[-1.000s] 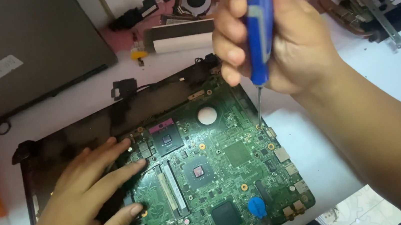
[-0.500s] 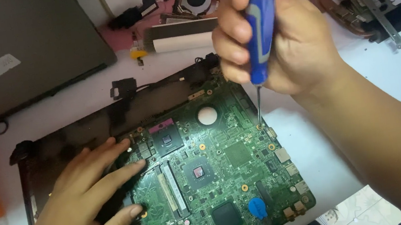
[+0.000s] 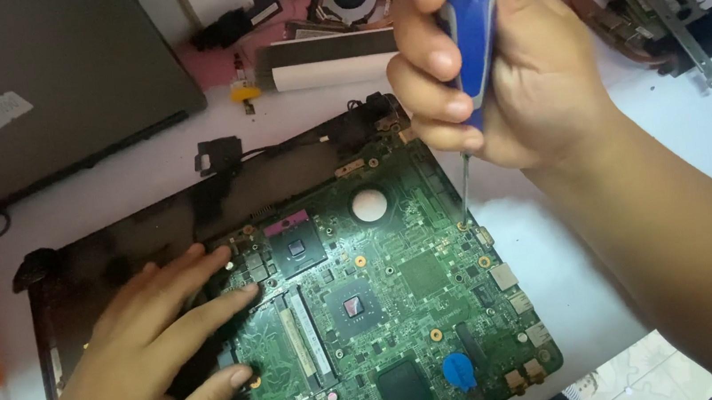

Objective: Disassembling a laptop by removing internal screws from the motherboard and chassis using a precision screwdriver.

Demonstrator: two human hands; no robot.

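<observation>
We see our right hand point(image 3: 502, 67) a little lower and nearer the board edge than before, the blue screwdriver point(image 3: 473, 35) more upright, its tip now on a screw of the green motherboard point(image 3: 404, 311)

Bright, even daylight; slight softness.

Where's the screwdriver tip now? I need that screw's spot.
In the head view, the screwdriver tip sits on a screw at the green circuit board's right edge, below the right hand.
</observation>
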